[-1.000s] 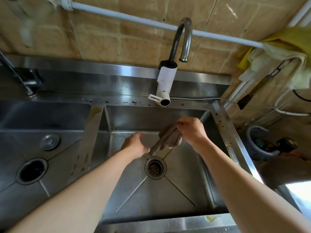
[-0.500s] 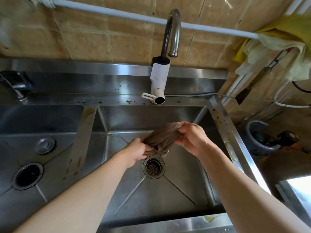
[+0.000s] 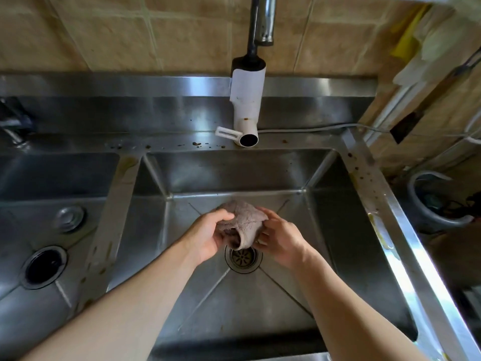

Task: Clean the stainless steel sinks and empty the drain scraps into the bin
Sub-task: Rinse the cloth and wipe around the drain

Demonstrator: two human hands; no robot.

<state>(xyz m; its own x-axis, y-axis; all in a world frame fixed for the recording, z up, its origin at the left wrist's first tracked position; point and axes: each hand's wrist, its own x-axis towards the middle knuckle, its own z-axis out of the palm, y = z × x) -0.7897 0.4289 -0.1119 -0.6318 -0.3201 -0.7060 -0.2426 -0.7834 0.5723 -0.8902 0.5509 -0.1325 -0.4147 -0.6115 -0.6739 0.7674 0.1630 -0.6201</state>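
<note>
A bunched brown-grey cloth (image 3: 243,224) hangs over the right stainless steel sink (image 3: 325,230), just above its drain strainer (image 3: 243,257). My left hand (image 3: 208,237) grips the cloth's left side and my right hand (image 3: 279,241) pinches its right side. The left sink (image 3: 31,204) has an open round drain hole (image 3: 44,265), and a loose metal drain plug (image 3: 69,217) lies on its floor. Brown specks dot the ledge (image 3: 182,145) behind the sinks and the right rim (image 3: 364,183).
A faucet with a white spout attachment (image 3: 247,110) rises behind the right sink, a thin cable (image 3: 312,129) running from it to the right. A second tap (image 3: 11,126) sits far left. A grey bucket (image 3: 437,204) stands on the floor to the right, below hanging yellow cloths (image 3: 421,35).
My left hand has taken hold of the cloth, which only my right hand held before. Both hands have come together low over the drain, and the view has tilted down.
</note>
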